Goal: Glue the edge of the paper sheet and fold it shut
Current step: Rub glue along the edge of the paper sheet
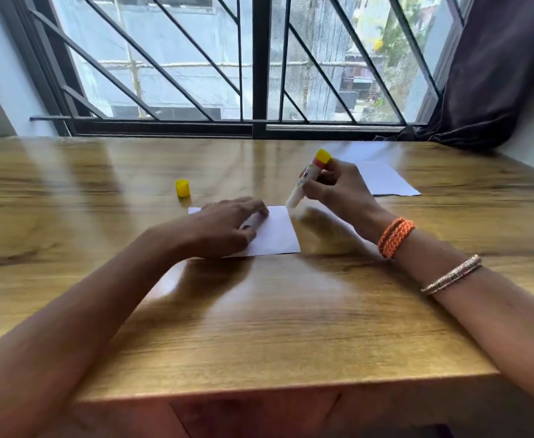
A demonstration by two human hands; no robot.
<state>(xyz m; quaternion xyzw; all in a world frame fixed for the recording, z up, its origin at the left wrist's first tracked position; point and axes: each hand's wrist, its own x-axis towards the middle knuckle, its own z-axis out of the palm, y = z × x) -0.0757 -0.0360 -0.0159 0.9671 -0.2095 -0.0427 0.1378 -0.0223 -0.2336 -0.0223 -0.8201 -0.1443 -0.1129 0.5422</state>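
A small white paper sheet (276, 232) lies flat on the wooden table (259, 327). My left hand (227, 226) rests palm down on its left part, fingers spread and pressing it flat. My right hand (338, 188) holds an uncapped glue stick (306, 180), tilted, with its yellow base up and its white tip touching the sheet's far right corner. The glue stick's yellow cap (182, 188) stands on the table beyond the sheet, to the left.
A second white sheet (382, 177) lies on the table at the back right, partly behind my right hand. A barred window (259, 58) runs along the table's far edge and a dark curtain (496, 74) hangs at the right.
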